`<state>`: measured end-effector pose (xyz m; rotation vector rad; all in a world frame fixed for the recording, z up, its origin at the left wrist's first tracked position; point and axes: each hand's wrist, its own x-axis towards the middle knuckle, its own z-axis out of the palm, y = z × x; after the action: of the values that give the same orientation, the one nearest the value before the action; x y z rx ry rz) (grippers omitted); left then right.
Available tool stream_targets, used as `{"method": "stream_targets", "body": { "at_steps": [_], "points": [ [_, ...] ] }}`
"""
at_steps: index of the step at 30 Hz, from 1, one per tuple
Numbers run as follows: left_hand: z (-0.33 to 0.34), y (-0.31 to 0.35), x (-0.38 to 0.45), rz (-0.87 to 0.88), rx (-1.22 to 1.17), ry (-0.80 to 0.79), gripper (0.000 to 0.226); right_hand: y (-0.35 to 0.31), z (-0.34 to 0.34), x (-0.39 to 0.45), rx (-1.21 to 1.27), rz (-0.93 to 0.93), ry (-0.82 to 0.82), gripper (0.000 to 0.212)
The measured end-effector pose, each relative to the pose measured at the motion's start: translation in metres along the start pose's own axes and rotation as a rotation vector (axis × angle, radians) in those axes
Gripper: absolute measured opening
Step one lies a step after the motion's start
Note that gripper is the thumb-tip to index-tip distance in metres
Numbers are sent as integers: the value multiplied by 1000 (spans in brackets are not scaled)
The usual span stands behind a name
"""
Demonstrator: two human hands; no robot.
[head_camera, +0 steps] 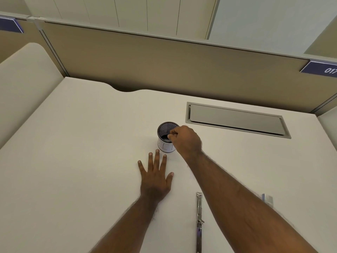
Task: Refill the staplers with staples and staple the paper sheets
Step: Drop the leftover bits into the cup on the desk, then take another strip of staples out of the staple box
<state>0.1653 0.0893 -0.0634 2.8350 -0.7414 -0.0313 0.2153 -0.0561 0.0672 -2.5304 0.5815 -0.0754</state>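
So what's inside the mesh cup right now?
The right hand is over the mesh cup, fingertips pinched at its rim. Inside, only dark mesh wall and something dark near the bottom show; the hand covers the rest, so the contents cannot be told.

Soft, even, fairly bright indoor light, faint shadows, wide-angle bending at the edges, slight softness.

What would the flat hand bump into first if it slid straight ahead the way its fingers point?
Probably the cup. The left hand lies flat on the desk with its fingertips pointing at the cup's base, and only bare desk shows between them.
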Motion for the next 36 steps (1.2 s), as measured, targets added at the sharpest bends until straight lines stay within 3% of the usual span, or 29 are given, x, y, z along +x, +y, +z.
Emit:
{"method": "stream_targets", "body": {
  "at_steps": [12, 18, 22, 36],
  "points": [
    [-9, 6, -3, -32, 15, -54, 64, 18, -6, -16, 52, -51, 60, 22],
    [-14, 28, -27, -39, 1, -81, 63, 51, -12, -78, 53, -105, 97, 24],
    [-16, 49, -50, -3, -30, -70, 61, 90, -11, -135, -13, -136, 33, 33],
    [-27, 168, -79, 294, -101, -89, 59, 229, -53, -252, -297, 144, -54, 75]
  ]
}}
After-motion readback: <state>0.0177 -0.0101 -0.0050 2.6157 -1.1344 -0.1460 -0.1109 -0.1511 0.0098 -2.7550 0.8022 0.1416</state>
